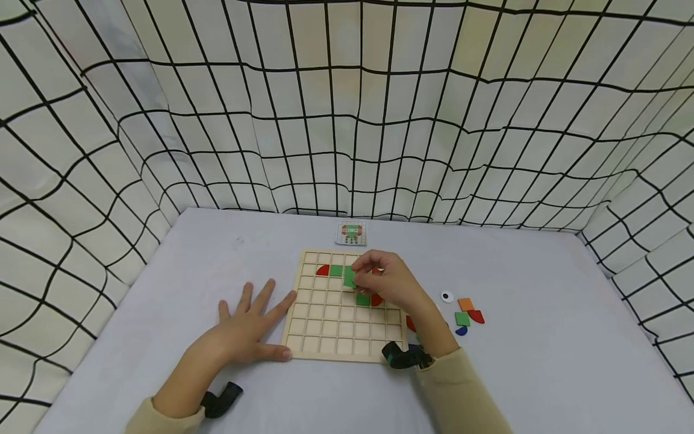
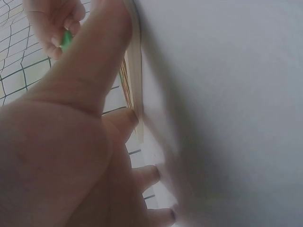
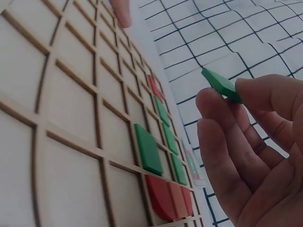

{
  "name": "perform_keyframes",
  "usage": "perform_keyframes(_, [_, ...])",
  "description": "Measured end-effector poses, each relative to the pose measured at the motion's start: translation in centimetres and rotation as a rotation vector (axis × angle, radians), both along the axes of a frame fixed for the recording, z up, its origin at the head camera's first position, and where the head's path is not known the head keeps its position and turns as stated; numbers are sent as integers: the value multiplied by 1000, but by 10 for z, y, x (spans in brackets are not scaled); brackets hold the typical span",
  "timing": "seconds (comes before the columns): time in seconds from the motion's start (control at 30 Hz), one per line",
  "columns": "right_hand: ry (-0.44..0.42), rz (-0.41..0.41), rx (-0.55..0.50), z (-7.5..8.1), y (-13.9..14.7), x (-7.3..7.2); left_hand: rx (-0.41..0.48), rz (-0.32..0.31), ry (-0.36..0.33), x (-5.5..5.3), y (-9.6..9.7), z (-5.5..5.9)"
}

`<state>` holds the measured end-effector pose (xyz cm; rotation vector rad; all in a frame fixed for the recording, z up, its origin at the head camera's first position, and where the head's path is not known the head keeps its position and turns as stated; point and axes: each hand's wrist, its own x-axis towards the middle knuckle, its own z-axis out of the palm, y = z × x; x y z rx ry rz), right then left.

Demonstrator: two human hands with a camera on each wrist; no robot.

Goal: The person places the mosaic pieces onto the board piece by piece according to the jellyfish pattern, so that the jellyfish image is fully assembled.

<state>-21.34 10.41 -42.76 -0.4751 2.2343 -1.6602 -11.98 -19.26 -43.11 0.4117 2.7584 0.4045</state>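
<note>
A wooden grid board (image 1: 328, 328) lies flat on the white table. My right hand (image 1: 387, 280) is over its upper part and pinches a green square tile (image 3: 220, 85) between thumb and fingers, held up off the board. Several tiles sit in the cells: a red quarter-circle tile (image 1: 323, 270) and a green square tile (image 1: 336, 270) in an upper row, and lower down another green square tile (image 1: 363, 299) beside a red rounded tile (image 1: 376, 299). With fingers spread, my left hand (image 1: 241, 331) rests at the board's left edge, thumb by the near corner.
Behind the board lies a small printed picture card (image 1: 351, 232). To the right are a white disc with a black dot (image 1: 447, 296), an orange square (image 1: 465, 304), a green square (image 1: 462, 319), a red quarter-circle (image 1: 476, 316) and a blue half-round piece (image 1: 461, 331). Black netting (image 1: 355, 117) surrounds the table.
</note>
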Motion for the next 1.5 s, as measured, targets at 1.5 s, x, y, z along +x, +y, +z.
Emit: perform_keyframes(1.5, [225, 71, 455, -3, -9, 8, -9, 4, -8, -1, 0, 0])
